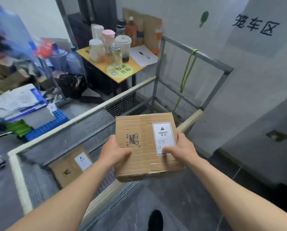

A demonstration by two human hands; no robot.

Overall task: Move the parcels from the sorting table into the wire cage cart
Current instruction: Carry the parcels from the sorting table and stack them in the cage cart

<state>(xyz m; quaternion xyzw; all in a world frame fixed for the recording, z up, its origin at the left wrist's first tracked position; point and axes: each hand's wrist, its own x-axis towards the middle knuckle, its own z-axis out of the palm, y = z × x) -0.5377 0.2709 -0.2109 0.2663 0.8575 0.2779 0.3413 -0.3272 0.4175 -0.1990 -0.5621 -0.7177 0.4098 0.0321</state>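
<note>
I hold a brown cardboard parcel (139, 130) with a white HEAVY label, level, above the near right corner of the wire cage cart (82, 114). My left hand (113, 151) grips its left side, thumb on top. My right hand (181, 147) grips its right side, thumb across the label. Inside the cart, on its floor at the left, lies a second cardboard parcel (69, 167) with a similar white label. The sorting table is out of view.
A small yellow-topped table (134, 67) crowded with cups and bottles stands beyond the cart's far side. To the left are a blue crate (47, 125) and piles of papers and bags. A white wall closes the right. My dark shoe (155, 219) shows below.
</note>
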